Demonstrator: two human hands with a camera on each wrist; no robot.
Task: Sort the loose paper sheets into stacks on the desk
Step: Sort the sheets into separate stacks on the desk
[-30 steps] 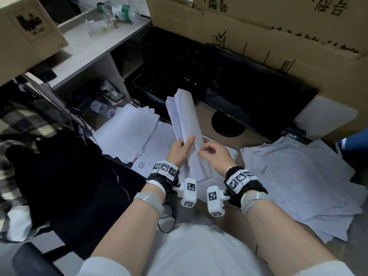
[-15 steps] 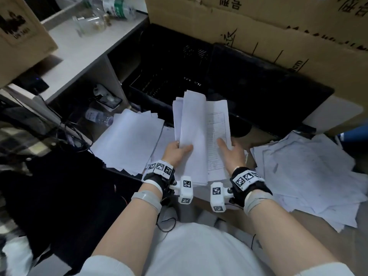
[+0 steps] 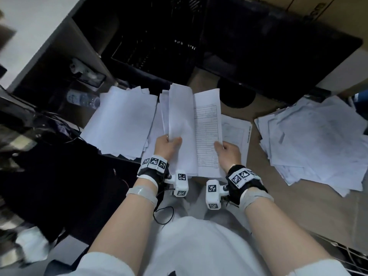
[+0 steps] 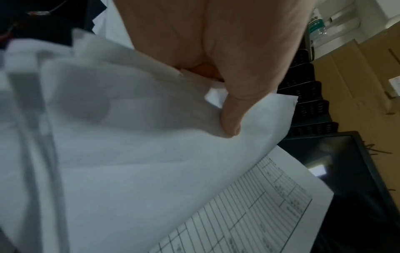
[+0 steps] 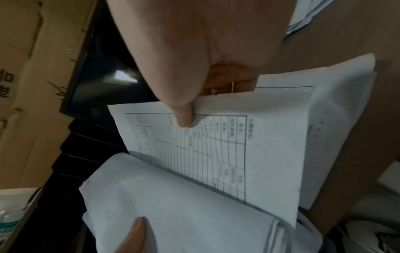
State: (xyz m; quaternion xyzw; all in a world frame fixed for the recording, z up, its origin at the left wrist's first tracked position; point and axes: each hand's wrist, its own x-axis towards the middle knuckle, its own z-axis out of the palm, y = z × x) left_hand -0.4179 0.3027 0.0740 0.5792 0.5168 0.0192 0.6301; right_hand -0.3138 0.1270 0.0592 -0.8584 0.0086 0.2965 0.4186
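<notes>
Head view shows a bundle of paper sheets held up over the tabletop, between a pile of blank sheets on the left and a messy heap of printed sheets on the right. The left hand grips the bundle, thumb on top and fingers curled underneath. The right hand pinches a printed form sheet at its right edge, thumb on the face, the sheet fanned out from the bundle. Another printed sheet lies flat just under and beside the right hand. Behind the papers stand a dark monitor on its round foot and black stacked trays, with cardboard boxes beyond. A plastic bottle lies in the shadow left of the blank pile.

Left wrist view shows the left thumb pressed onto the top blank sheet, which the head view only hints at. Right wrist view brings out the form's ruled table under the right thumb, with fingers visible behind the sheet's edge.
</notes>
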